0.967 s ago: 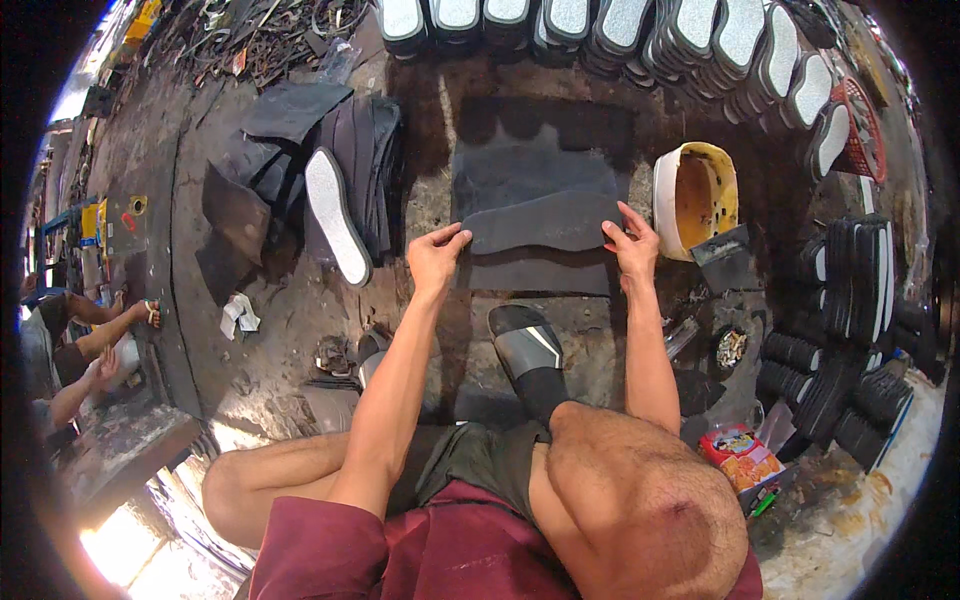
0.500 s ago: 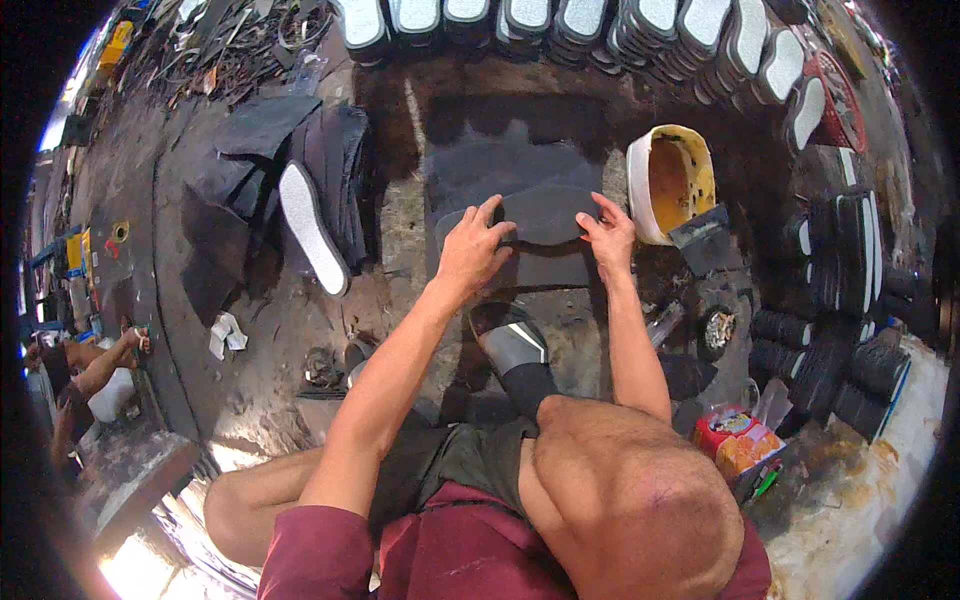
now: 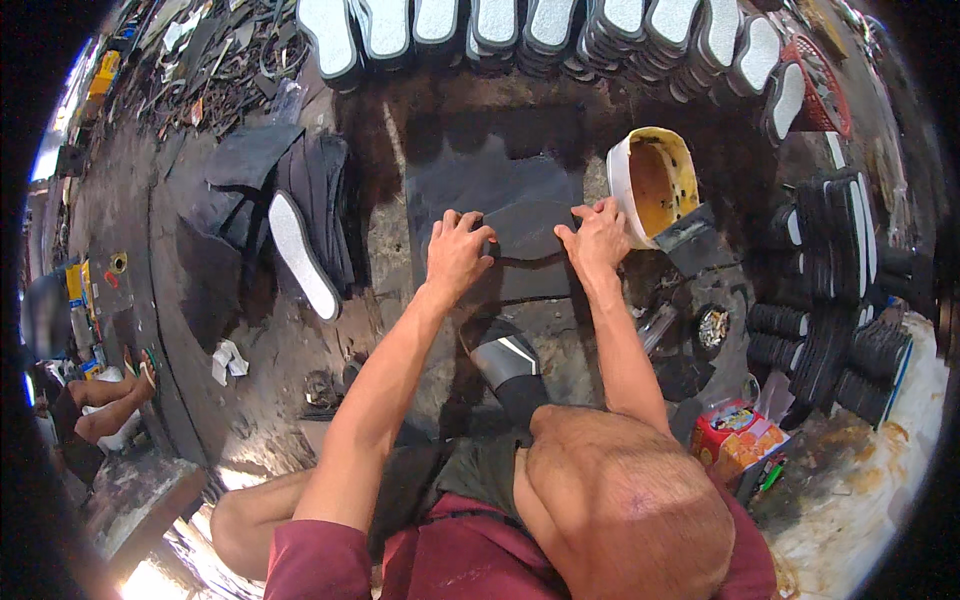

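Note:
A dark, sole-shaped piece (image 3: 527, 232) lies over a dark sheet (image 3: 480, 175) on the floor in front of me. My left hand (image 3: 458, 258) grips its left end with curled fingers, the fingertips hidden beneath the knuckles. At the other end, my right hand (image 3: 600, 242) pinches the sole between thumb and fingers. Just beyond my right hand stands a white tub (image 3: 620, 185) with yellowish residue inside. One white-topped sole (image 3: 300, 255) rests on folded dark sheets (image 3: 325, 185) to the left.
Stacks of white-topped soles (image 3: 437, 20) line the far side. More dark soles (image 3: 850, 240) are stacked at right, near a red basket (image 3: 825, 95). A red packet (image 3: 735, 435) lies beside my knee. Scraps (image 3: 230, 50) cover the far left. Another person's legs (image 3: 110, 400) show at left.
Both hands have come down closer onto the ends of the sole, and their fingers are now more curled. The whole view has shifted slightly.

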Demonstrator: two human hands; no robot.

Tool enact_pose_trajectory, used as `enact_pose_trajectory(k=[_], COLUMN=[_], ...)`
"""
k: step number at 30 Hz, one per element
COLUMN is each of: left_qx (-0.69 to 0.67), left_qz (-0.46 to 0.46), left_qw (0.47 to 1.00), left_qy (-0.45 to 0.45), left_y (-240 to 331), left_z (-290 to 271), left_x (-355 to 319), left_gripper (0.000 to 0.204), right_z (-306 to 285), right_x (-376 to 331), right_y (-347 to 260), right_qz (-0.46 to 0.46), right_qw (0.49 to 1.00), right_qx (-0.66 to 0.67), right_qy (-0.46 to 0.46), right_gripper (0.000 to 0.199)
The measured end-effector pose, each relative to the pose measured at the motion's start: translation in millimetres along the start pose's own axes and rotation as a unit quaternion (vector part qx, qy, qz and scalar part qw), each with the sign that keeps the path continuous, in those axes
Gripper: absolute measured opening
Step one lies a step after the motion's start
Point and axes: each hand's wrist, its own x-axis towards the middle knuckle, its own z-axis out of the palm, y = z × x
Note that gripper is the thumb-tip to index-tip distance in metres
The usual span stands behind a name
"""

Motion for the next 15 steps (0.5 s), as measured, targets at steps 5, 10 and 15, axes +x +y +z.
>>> enact_pose_trajectory(k=[5, 10, 15], left_qx=[-0.175, -0.743, -0.867], left_qz=[-0.032, -0.251, -0.214], left_qw=[0.984, 0.617, 0.446], left_qy=[0.001, -0.059, 0.057], left_y=[1, 26, 55], left_z=[-44, -104, -129], left_x=[6, -26, -31], left_gripper=[0.042, 0.060, 0.057], right_z=[-12, -50, -94], right_x=[-17, -52, -16], right_y=[-15, -50, -73], right_qz=[0.130, 0.149, -0.008], right_qw=[0.919, 0.705, 0.617], right_qx=[0.365, 0.692, 0.777], right_qy=[0.067, 0.042, -0.123], right_gripper=[0.052, 0.059, 0.069])
